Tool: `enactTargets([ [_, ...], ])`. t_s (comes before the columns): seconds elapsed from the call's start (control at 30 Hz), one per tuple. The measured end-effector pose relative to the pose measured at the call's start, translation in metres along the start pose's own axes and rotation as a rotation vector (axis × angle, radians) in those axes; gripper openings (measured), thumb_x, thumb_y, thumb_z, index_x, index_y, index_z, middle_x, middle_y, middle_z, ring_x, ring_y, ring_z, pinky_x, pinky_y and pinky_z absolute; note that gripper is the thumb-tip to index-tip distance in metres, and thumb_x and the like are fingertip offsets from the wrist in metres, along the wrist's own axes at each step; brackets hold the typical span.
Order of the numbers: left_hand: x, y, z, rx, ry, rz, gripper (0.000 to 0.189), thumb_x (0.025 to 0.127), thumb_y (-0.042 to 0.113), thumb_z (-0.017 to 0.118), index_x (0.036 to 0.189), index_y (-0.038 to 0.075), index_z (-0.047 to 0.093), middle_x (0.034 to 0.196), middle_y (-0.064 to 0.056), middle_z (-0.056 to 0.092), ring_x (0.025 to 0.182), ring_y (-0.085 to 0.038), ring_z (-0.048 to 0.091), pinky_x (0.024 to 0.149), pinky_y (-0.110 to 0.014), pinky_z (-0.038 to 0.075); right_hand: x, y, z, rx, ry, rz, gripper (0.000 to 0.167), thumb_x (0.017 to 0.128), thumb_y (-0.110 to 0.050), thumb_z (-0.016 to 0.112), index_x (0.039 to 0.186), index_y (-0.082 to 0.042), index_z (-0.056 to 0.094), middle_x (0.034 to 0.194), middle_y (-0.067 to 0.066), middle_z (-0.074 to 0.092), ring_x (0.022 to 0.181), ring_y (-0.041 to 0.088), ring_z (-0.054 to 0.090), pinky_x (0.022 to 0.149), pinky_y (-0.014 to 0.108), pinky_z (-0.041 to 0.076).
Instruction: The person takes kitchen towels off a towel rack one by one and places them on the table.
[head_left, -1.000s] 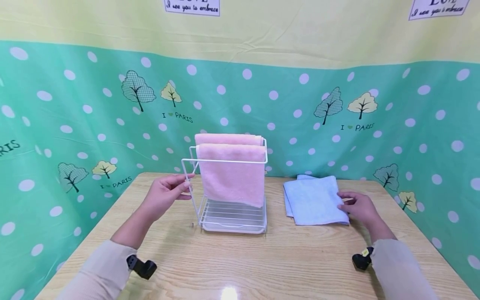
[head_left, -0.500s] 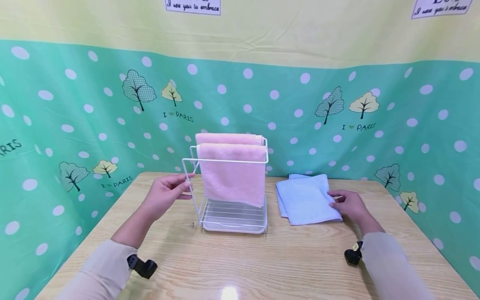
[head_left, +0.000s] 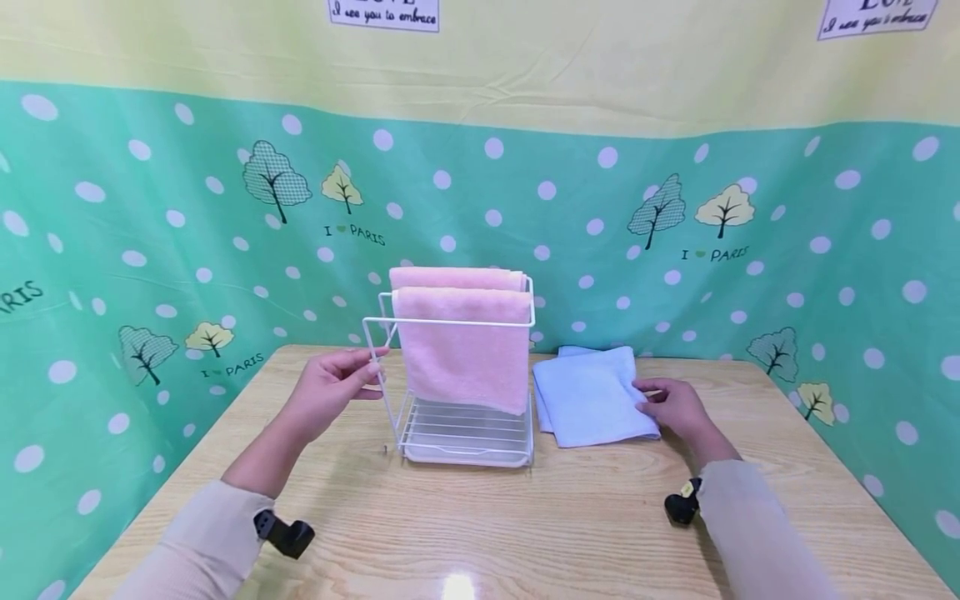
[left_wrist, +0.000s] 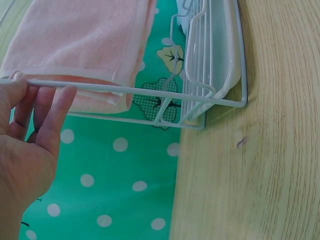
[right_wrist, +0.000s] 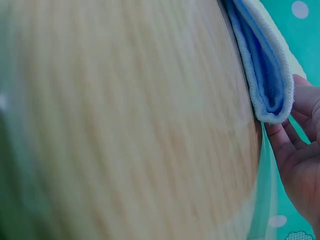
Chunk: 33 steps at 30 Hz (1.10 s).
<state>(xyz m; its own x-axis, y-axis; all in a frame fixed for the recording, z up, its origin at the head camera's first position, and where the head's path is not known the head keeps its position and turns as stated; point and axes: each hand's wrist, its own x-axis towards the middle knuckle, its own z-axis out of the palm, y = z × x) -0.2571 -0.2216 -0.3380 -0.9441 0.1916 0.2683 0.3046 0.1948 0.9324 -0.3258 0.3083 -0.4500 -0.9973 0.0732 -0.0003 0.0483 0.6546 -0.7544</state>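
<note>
A white wire rack (head_left: pixel 468 321) stands on the table with pink towels (head_left: pixel 463 354) hung over its bars. My left hand (head_left: pixel 333 389) grips the rack's left front upright, thumb on one side of the wire and fingers on the other; the left wrist view shows this hand (left_wrist: pixel 32 145) at the wire. Right of the rack lies a folded light blue towel (head_left: pixel 592 396), flat on the table. My right hand (head_left: pixel 675 414) pinches its right edge. Up close, the blue towel (right_wrist: pixel 265 65) shows layered folds, and the right hand (right_wrist: pixel 300 150) has thumb and fingers at its folded end.
A white tray (head_left: pixel 465 456) sits at the base of the rack. The wooden table (head_left: pixel 480 533) ends at a green polka-dot curtain (head_left: pixel 480 192) behind and at both sides. Each wrist carries a black camera.
My right hand has slid the blue towel leftward along the table, closer to the rack. The left hand and the rack with its pink towels have stayed in place.
</note>
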Motion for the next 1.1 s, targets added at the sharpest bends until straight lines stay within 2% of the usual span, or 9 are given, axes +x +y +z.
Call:
enactTargets([
  [0.07,0.001,0.0,0.0,0.002,-0.001,0.0,0.037,0.096,0.017,0.064,0.127,-0.004,0.061,0.126,-0.005,0.064,0.095,-0.031,0.065,0.079,-0.037,0.06,0.0,-0.001,0.001,0.008,0.0,-0.001,0.042,0.09,-0.005,0.07,0.131,-0.005,0.061,0.127,0.022,0.055,0.106,0.035,0.053,0.077,0.034,0.056],
  [0.17,0.003,0.0,0.0,-0.003,-0.004,0.006,0.038,0.096,0.017,0.064,0.127,-0.004,0.061,0.125,-0.003,0.065,0.096,-0.033,0.065,0.079,-0.037,0.06,0.0,-0.003,0.002,0.017,0.003,0.004,0.043,0.089,-0.005,0.07,0.131,-0.005,0.061,0.126,0.023,0.055,0.107,0.035,0.053,0.077,0.033,0.057],
  [0.3,0.004,-0.001,0.001,-0.013,0.004,0.018,0.037,0.096,0.015,0.064,0.126,-0.006,0.061,0.122,0.0,0.066,0.091,-0.024,0.066,0.079,-0.037,0.06,0.0,-0.004,0.0,0.026,0.012,-0.006,0.044,0.088,-0.005,0.071,0.131,-0.003,0.06,0.125,0.023,0.056,0.107,0.035,0.054,0.075,0.032,0.057],
  [0.4,0.004,-0.002,0.003,-0.017,0.008,0.03,0.037,0.097,0.016,0.063,0.126,-0.006,0.061,0.12,0.001,0.067,0.092,-0.024,0.066,0.079,-0.037,0.06,-0.003,-0.004,-0.002,0.036,0.014,-0.01,0.046,0.088,-0.005,0.072,0.132,-0.002,0.059,0.126,0.023,0.057,0.107,0.035,0.055,0.076,0.033,0.058],
  [0.5,0.002,-0.005,0.005,-0.027,0.01,0.049,0.038,0.097,0.015,0.063,0.128,-0.007,0.059,0.118,0.004,0.067,0.093,-0.024,0.066,0.08,-0.037,0.06,-0.005,-0.004,-0.006,0.05,0.008,0.001,0.047,0.088,-0.005,0.072,0.133,-0.003,0.058,0.126,0.022,0.057,0.107,0.034,0.056,0.08,0.037,0.056],
  [0.63,-0.003,-0.009,0.005,-0.035,0.025,0.07,0.04,0.095,0.011,0.065,0.129,-0.008,0.058,0.108,0.001,0.069,0.09,-0.016,0.066,0.08,-0.033,0.06,-0.006,-0.009,-0.011,0.063,-0.007,-0.007,0.047,0.088,-0.009,0.072,0.133,-0.006,0.058,0.124,0.021,0.058,0.107,0.034,0.056,0.086,0.042,0.053],
  [0.8,-0.005,-0.011,0.003,-0.011,0.04,0.073,0.038,0.093,0.015,0.069,0.125,-0.004,0.063,0.098,-0.004,0.071,0.089,-0.013,0.068,0.082,-0.03,0.059,-0.01,-0.021,-0.018,0.075,-0.003,-0.071,0.045,0.089,-0.014,0.072,0.132,-0.005,0.059,0.126,0.022,0.057,0.109,0.035,0.056,0.086,0.041,0.053],
  [0.97,-0.003,-0.013,0.003,-0.032,0.033,0.041,0.038,0.092,0.018,0.069,0.124,-0.003,0.064,0.1,-0.013,0.071,0.089,-0.016,0.069,0.08,-0.035,0.06,-0.016,-0.036,-0.026,0.074,0.012,-0.167,0.045,0.09,-0.014,0.071,0.132,-0.003,0.059,0.131,0.021,0.057,0.11,0.036,0.057,0.087,0.041,0.054],
  [1.1,-0.002,-0.012,0.003,-0.038,0.035,0.022,0.038,0.092,0.017,0.069,0.124,-0.004,0.064,0.098,-0.016,0.069,0.087,-0.017,0.069,0.077,-0.039,0.06,-0.02,-0.047,-0.031,0.082,0.008,-0.196,0.047,0.09,-0.02,0.072,0.132,-0.004,0.059,0.131,0.019,0.057,0.112,0.035,0.056,0.091,0.047,0.053],
])
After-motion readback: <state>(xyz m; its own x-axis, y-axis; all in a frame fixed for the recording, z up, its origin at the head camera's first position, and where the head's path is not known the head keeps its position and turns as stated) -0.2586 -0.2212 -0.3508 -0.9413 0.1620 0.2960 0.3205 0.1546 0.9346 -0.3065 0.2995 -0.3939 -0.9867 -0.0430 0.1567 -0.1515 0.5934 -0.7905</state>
